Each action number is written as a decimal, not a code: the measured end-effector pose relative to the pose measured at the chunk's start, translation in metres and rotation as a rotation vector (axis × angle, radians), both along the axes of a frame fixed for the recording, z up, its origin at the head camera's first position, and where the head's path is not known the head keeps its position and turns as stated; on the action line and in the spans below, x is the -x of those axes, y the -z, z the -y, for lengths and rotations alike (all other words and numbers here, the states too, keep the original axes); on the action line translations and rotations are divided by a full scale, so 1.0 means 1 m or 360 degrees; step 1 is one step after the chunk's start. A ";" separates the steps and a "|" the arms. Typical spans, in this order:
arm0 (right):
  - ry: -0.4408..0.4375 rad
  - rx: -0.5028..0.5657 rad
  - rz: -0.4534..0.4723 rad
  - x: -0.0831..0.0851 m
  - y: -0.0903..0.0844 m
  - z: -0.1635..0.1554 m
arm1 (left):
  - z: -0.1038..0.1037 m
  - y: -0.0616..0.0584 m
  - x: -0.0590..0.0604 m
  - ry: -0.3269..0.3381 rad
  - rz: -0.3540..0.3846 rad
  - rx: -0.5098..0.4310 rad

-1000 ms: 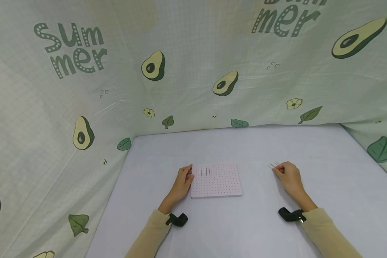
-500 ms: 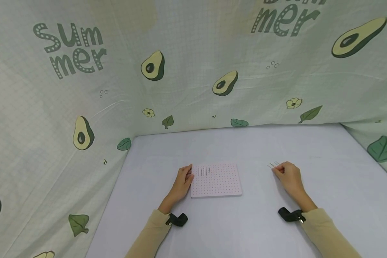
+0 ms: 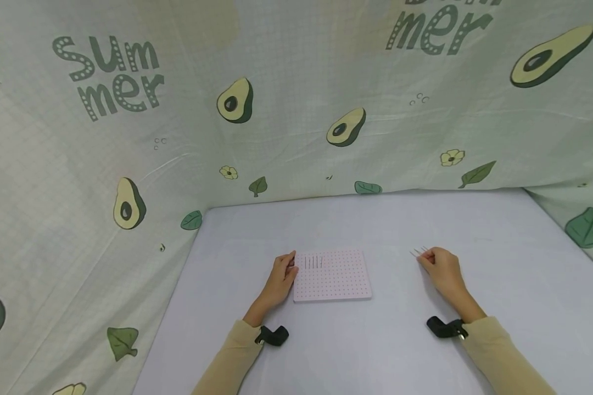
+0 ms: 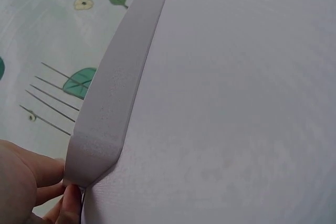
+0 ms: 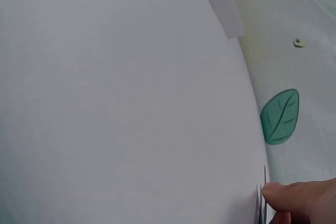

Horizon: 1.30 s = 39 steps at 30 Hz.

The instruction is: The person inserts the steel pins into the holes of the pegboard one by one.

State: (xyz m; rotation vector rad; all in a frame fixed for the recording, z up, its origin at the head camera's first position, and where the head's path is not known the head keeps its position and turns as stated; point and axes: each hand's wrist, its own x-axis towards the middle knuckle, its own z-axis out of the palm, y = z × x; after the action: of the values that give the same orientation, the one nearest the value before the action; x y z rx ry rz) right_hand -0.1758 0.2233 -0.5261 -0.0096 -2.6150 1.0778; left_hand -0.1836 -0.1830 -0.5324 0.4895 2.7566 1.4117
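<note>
A pale pink pegboard (image 3: 332,277) with rows of small holes lies flat on the table. Several thin metal needles (image 3: 313,262) stand upright in a row near its far left corner; the left wrist view shows these needles (image 4: 51,96) sticking up past the board's edge. My left hand (image 3: 279,278) grips the board's left side, its fingertips (image 4: 52,170) pinching the corner. Well to the right of the board, my right hand (image 3: 442,270) pinches several loose needles (image 5: 261,203) between thumb and fingers, their thin ends pointing away to the left.
A white cloth covers the table (image 3: 385,340). Behind it and at the left hangs a pale curtain (image 3: 286,148) printed with avocados and leaves. Black wrist mounts (image 3: 274,336) sit on both sleeves.
</note>
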 end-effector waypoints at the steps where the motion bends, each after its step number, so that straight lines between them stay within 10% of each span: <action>1: -0.0007 0.0000 -0.0007 0.000 0.000 0.000 | 0.000 0.000 0.000 -0.0002 -0.0002 0.0009; 27: -0.0586 0.0476 0.0013 0.008 -0.013 0.016 | 0.000 0.003 0.002 -0.0042 0.0040 0.0043; 39: -0.0639 0.0597 -0.0015 0.011 -0.018 0.036 | 0.000 0.003 0.003 -0.0041 0.0043 0.0037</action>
State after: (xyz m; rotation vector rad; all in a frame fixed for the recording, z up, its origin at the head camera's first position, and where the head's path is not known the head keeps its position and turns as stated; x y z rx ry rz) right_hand -0.1871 0.1873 -0.5083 0.4508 -2.4216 1.6831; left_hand -0.1864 -0.1827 -0.5357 0.4322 2.7647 1.3790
